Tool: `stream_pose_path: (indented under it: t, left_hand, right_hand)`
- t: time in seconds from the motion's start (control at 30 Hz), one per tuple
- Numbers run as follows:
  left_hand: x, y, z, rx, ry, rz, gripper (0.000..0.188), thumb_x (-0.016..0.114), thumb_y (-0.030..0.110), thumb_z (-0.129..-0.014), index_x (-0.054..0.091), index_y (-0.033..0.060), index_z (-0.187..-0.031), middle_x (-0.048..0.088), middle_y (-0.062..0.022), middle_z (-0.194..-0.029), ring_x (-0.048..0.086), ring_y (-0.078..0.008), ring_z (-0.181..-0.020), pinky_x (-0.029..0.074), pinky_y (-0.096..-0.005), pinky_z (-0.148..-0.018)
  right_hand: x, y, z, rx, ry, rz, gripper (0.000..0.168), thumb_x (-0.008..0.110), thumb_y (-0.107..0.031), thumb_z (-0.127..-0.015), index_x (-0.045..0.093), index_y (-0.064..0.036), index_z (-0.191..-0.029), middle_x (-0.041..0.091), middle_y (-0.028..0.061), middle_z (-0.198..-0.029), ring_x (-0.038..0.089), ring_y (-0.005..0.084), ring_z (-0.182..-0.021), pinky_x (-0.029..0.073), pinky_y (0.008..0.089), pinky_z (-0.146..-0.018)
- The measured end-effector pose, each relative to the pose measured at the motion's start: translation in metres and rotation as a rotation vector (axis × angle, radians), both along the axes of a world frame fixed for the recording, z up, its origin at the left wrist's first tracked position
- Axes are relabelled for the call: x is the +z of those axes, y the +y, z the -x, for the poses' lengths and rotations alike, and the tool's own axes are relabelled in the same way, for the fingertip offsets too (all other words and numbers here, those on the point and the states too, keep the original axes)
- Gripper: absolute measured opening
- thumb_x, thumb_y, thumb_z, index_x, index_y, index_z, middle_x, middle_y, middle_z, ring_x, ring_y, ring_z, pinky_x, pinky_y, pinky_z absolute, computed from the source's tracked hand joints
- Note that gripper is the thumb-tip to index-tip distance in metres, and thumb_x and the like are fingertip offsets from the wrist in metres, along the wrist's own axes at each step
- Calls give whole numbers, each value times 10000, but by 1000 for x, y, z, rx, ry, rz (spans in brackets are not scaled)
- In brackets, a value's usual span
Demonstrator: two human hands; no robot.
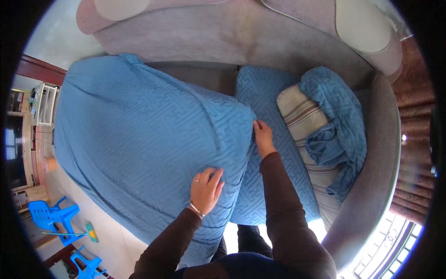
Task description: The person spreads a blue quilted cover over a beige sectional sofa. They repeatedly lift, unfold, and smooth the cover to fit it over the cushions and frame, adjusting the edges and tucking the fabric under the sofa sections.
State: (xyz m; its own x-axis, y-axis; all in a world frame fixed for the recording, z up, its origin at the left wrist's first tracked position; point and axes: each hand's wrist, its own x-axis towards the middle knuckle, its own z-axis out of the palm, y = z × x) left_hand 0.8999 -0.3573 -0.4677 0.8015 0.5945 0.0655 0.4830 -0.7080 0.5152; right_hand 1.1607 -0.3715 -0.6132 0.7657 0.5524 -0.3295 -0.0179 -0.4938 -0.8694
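Observation:
A large sofa cushion in a patterned blue fabric cover (146, 132) lies before me, taking up the left and middle of the view. My left hand (206, 190), with a ring and a bangle, rests on its top near the front edge, fingers apart. At its right corner, my right hand (263, 137) pinches the blue cover between thumb and fingers. Beside that hand is a second blue-covered cushion (275, 191). Further right, a striped beige cushion (303, 115) has a bunched blue cover (341, 104) over part of it.
A grey-pink sofa backrest (209, 35) curves behind the cushions, and its armrest (376, 157) stands at the right. On the tiled floor at left are a blue plastic chair (43, 214), a blue stool (87, 266) and a broom (91, 232). A brown curtain (414, 139) hangs at right.

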Motion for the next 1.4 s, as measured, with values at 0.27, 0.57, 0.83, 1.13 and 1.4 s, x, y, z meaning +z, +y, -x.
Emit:
stream_pose_path:
  t: [0.27, 0.57, 0.83, 1.13, 1.4]
  left_hand:
    - [-21, 25, -27, 189, -29, -23, 375, 657, 177, -780, 557, 109, -1135, 527, -117, -986, 540, -289, -879, 480, -374, -714]
    - [-29, 21, -22, 289, -118, -26, 366, 615, 169, -803, 544, 30, -1134, 511, -154, -1056, 506, -313, -944, 438, -385, -796]
    - [-43, 33, -13, 355, -43, -143, 378, 586, 219, -812, 544, 62, -1153, 492, -163, -1159, 456, -322, -1031, 322, -445, -883]
    - [-50, 37, -20, 303, 32, -182, 416, 602, 241, -776, 514, 95, -1155, 470, -127, -1186, 450, -297, -1050, 321, -456, -866]
    - [-7, 34, 38, 247, -16, -56, 507, 631, 258, -764, 483, 104, -1224, 444, -143, -1251, 395, -328, -1192, 295, -466, -1002]
  right_hand:
    - [-23, 25, -27, 249, -99, 226, 183, 638, -190, -776, 647, -28, -860, 658, 143, -830, 636, 285, -787, 485, 381, -704]
    - [-25, 9, -37, 569, -917, 729, 134, 585, -144, -775, 548, -61, -874, 627, 102, -834, 631, 253, -787, 449, 412, -719]
    - [-24, 4, -42, 384, -576, 497, 167, 519, -92, -828, 567, -92, -988, 602, 109, -999, 585, 294, -942, 439, 440, -777]
    - [-21, 14, -25, 106, 653, -183, 470, 422, -352, -934, 519, 32, -1188, 529, 120, -1227, 506, 212, -1091, 386, 318, -934]
    - [43, -24, 51, 463, -737, -16, 278, 457, -86, -867, 536, 9, -1116, 572, 207, -1072, 540, 346, -965, 402, 422, -858]
